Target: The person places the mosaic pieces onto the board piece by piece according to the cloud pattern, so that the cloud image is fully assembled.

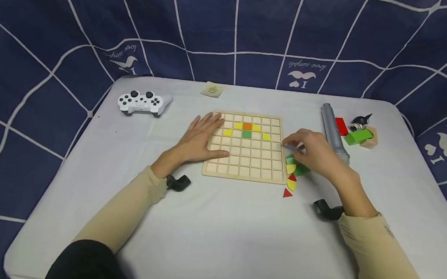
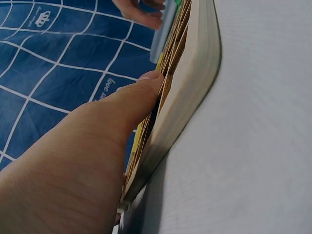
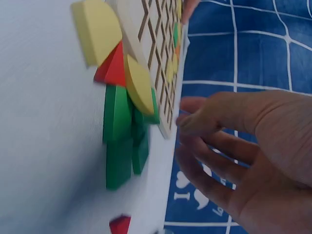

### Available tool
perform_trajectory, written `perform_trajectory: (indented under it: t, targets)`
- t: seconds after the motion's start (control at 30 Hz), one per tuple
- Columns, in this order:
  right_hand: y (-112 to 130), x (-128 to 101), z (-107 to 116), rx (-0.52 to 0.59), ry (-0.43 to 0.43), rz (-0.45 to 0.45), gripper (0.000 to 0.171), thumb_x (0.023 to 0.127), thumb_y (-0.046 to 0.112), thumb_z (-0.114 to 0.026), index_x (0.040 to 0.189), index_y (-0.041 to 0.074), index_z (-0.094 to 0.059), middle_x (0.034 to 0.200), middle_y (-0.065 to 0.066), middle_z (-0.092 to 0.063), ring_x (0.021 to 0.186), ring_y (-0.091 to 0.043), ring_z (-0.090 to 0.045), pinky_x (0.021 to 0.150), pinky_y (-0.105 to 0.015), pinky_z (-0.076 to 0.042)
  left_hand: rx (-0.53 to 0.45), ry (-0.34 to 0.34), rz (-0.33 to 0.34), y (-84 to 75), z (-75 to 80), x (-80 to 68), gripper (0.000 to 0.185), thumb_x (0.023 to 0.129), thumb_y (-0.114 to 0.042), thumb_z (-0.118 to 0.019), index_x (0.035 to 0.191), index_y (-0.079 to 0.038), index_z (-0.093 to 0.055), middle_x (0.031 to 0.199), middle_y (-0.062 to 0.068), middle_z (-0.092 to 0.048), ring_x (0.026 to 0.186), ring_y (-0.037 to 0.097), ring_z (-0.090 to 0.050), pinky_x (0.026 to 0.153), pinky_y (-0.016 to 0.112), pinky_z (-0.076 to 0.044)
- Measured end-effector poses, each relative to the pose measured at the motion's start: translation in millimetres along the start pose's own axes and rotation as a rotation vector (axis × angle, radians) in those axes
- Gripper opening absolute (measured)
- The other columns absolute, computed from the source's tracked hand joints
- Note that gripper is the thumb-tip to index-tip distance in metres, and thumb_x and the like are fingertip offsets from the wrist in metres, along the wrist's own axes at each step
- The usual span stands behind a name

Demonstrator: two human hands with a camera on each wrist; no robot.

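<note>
Loose pieces (image 1: 292,174) — green, yellow and red — lie in a short row just under the right hand (image 1: 312,152), which hovers with fingers relaxed, holding nothing, nearer than the other. Beside them sits the board (image 1: 246,147) — the left hand (image 1: 198,137) rests flat on its far edge.

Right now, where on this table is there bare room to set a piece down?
Bare cloth lies along the near edge of the table, between the two sleeves, and between the game controller and the wooden grid board. It is crowded right of the board: loose pieces, the right hand, the grey cylinder.
</note>
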State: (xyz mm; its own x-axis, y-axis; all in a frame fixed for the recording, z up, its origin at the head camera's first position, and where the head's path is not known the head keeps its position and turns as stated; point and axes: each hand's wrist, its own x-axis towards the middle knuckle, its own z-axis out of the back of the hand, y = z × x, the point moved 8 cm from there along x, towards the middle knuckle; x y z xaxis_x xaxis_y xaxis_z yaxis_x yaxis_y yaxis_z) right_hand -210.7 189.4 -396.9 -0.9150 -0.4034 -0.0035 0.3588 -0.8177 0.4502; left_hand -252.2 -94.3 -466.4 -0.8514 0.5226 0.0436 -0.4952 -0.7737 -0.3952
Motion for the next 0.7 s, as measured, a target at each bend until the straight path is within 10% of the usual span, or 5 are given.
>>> perform_trajectory:
  t: [0.7]
  targets:
    - [-25,-9,-7,0.054,-0.036,-0.013,0.019,0.092,0.003,-0.079,0.111,0.006,-0.082,0.104,-0.009,-0.077,0.096,-0.025,-0.067,0.089,-0.049,-0.06,-0.003,0.01,-0.002,-0.3,-0.1,0.6,0.11,0.087,-0.07,-0.071,0.168,-0.011,-0.025,0.178,0.009,-0.014,0.166,0.03,-0.003,0.133,0.054,0.003]
